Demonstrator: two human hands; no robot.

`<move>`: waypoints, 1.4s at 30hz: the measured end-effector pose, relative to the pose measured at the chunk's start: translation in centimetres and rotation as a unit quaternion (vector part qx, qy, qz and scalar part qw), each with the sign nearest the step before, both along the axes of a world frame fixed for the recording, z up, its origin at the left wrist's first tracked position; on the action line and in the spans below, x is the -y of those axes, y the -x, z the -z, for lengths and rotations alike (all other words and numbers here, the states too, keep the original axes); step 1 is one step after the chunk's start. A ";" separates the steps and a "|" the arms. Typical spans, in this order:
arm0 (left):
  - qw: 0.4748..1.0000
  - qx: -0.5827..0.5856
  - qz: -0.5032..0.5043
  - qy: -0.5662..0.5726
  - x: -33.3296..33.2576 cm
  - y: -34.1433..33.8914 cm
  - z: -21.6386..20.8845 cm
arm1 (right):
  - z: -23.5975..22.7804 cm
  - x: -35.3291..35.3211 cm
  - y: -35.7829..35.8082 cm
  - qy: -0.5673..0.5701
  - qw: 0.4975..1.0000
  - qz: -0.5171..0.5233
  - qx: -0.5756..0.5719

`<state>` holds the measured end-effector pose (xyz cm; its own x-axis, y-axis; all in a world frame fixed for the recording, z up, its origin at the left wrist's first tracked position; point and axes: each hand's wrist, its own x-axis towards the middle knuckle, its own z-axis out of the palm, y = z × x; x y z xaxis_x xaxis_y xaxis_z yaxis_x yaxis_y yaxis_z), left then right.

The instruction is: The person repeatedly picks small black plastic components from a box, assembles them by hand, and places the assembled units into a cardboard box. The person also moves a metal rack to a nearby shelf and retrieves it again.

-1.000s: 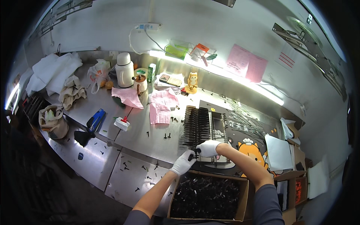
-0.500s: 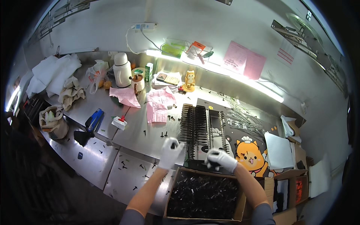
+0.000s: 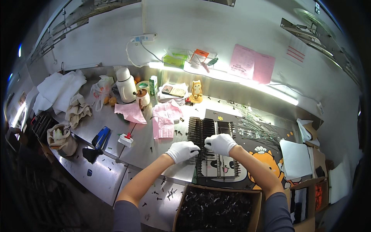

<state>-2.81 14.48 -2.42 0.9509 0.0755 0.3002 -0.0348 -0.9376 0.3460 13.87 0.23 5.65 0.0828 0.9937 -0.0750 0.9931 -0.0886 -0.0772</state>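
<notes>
Here, the person bends both white-gloved hands over a rack of thin black pieces (image 3: pixel 196 128), which stands on a dark printed mat (image 3: pixel 245 144) at the middle of the metal table (image 3: pixel 135 149); the left hand (image 3: pixel 182 151) meets the rack's left side with its fingertips, its fingers curled in together; the right hand (image 3: pixel 220 144) lies over the rack from the other side, a little higher, its fingers bent downward; the two hands are close but apart, and whether either one pinches a piece cannot be told, since the fingertips merge with the dark pieces. Below the rack, near the person's body, sits an open cardboard box (image 3: pixel 256 208) filled with small black parts (image 3: pixel 216 207); more black parts lie loose on the table to its left. Thin rods (image 3: pixel 257 125) are strewn over the mat's far side, and a white sheet (image 3: pixel 295 158) lies at its right; well off to the left are pink papers (image 3: pixel 164 127), a white flask (image 3: pixel 126 86) and a blue-handled tool (image 3: pixel 101 137).
</notes>
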 end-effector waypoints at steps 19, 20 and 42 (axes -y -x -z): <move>0.934 -0.245 -0.131 0.224 2.1 -1.6 -0.3 | 5.1 1.2 3.4 0.029 0.979 0.141 -0.147; 0.930 -0.203 -0.157 0.264 3.1 -1.6 1.1 | 8.6 2.6 3.9 -0.087 0.977 0.158 -0.116; 0.755 -0.225 -0.104 0.607 2.7 -1.2 -2.3 | 7.0 6.4 3.2 -0.097 0.806 0.223 -0.539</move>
